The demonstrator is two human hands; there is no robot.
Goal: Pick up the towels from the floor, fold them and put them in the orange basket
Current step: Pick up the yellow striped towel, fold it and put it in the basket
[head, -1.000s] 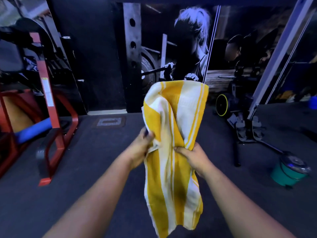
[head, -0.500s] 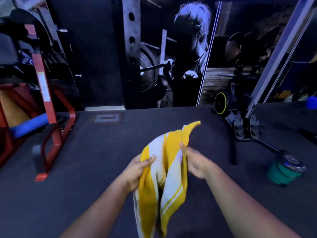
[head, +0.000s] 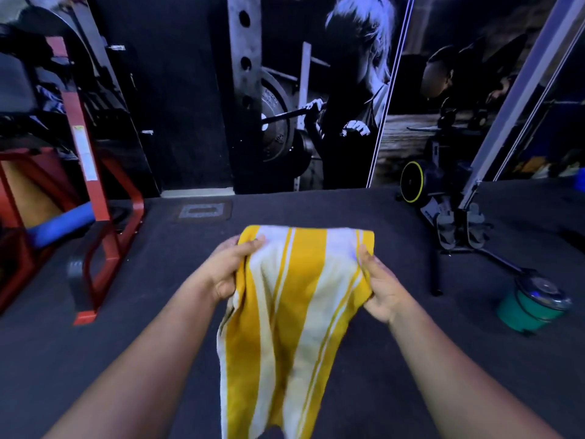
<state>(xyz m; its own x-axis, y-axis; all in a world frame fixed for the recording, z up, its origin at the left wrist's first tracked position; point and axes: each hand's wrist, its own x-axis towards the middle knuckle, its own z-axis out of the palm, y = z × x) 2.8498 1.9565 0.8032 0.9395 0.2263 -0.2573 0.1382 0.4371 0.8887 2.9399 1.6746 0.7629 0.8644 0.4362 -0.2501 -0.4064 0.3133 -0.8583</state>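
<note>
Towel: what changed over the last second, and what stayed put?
The towel, first held up high and bunched, came down and was spread wide. The left hand and right hand moved apart and now grip its top corners; the rest hangs. The red rack and green container lie as before.
</note>
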